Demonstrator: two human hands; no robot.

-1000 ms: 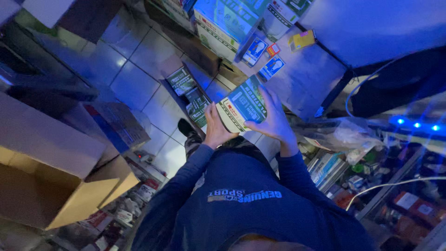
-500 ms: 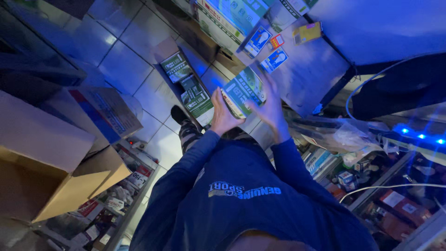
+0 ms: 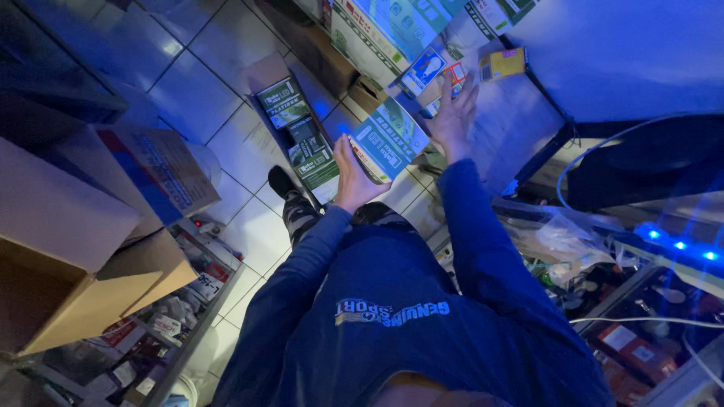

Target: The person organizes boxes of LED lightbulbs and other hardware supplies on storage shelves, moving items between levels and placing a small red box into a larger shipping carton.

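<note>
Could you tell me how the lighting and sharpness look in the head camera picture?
Head view: a strong blue cast tints everything; the LED strip at right blooms into glare; the floor tiles reflect the light; the left hand and its green-and-white box are fairly sharp, the right hand slightly soft; wide-angle distortion bends the edges, and the lower left shelf is dim.

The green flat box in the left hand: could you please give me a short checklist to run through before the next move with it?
1. Left hand grips the green flat box: ok.
2. Right hand free of that box, reaching toward the small cartons: ok.
3. Right hand holding anything: cannot tell.
4. Open floor carton holding similar green boxes within reach: ok.
5. Floor tiles by the foot visible: ok.
</note>
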